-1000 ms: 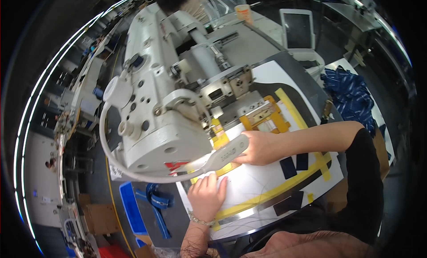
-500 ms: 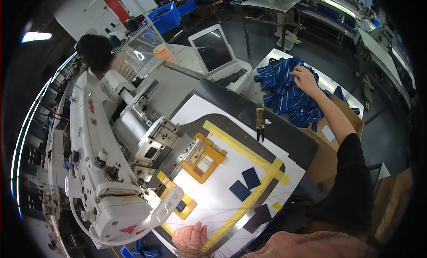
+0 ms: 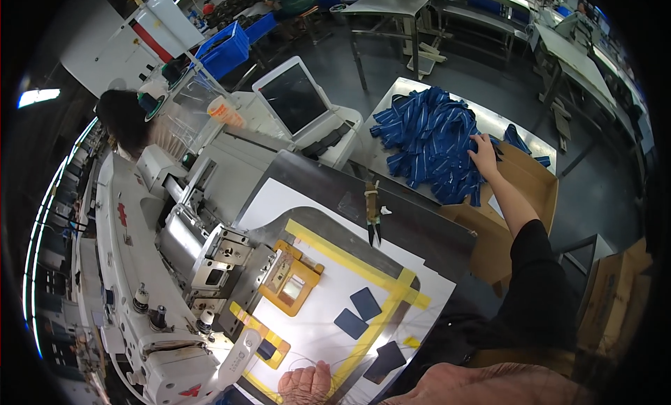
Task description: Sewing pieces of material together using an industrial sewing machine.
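Note:
My right hand (image 3: 484, 157) reaches out to the right edge of a heap of blue fabric strips (image 3: 430, 136) with pale lines on them. Its fingers are bent down and closed on a strip there; the fingertips are partly lost against the blue. Near the lower edge, my left hand (image 3: 305, 383) rests on the white work sheet (image 3: 318, 317), fingers stretched out and holding nothing visible. Two dark blue patches (image 3: 358, 314) lie on that sheet. A yellow clamp frame (image 3: 291, 286) and a smaller yellow holder (image 3: 269, 343), with a dark patch in it, sit beside the sewing machine (image 3: 168, 335).
The heap lies on a metal table (image 3: 402, 89) with an open cardboard box (image 3: 532, 171) against it. Thread snips (image 3: 374, 213) lie on the dark tabletop. A grey-white screen unit (image 3: 293, 97) stands behind. Another dark piece (image 3: 384, 362) is near the front edge.
My right hand has moved across the heap to its right edge. My left hand stays on the sheet. The whole view has shifted, with the machine and table now further left.

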`<control>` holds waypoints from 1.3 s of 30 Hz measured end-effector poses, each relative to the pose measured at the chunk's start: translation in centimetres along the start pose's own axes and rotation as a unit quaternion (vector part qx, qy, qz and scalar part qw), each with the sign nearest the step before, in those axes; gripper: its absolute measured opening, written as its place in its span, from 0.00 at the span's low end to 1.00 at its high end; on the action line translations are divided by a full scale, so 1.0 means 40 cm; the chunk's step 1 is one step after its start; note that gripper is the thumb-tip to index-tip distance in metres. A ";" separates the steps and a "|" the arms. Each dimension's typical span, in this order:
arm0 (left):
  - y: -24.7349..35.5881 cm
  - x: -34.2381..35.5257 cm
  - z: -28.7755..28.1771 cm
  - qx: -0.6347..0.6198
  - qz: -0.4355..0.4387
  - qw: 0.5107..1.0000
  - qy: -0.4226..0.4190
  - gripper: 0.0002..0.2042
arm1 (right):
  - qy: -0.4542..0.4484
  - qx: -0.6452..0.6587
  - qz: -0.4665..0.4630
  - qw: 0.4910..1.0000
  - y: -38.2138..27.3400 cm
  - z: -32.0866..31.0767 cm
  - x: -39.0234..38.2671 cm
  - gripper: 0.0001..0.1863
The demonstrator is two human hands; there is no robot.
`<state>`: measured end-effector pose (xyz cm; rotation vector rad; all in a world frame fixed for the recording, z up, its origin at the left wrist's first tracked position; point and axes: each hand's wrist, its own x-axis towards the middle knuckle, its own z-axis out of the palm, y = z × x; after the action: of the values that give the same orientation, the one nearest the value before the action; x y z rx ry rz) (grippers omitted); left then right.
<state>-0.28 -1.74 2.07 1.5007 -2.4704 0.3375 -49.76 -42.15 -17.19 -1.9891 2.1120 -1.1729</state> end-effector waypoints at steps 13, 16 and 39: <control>0.008 0.017 -0.035 0.021 -0.020 1.000 -0.002 0.09 | 0.119 0.103 -0.025 0.987 0.024 -0.084 0.177 0.09; 0.004 0.008 -0.040 0.022 -0.027 0.999 -0.007 0.09 | 0.125 0.138 -0.036 0.982 -0.065 -0.173 0.233 0.10; 0.003 -0.052 0.017 -0.764 -0.296 0.558 0.131 0.57 | -0.574 0.620 -0.105 0.525 -1.134 -0.457 -0.276 0.08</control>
<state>0.48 -0.16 0.78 1.0009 -0.9076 -1.2682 -17.82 -19.49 14.09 -1.3475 0.1124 -0.5498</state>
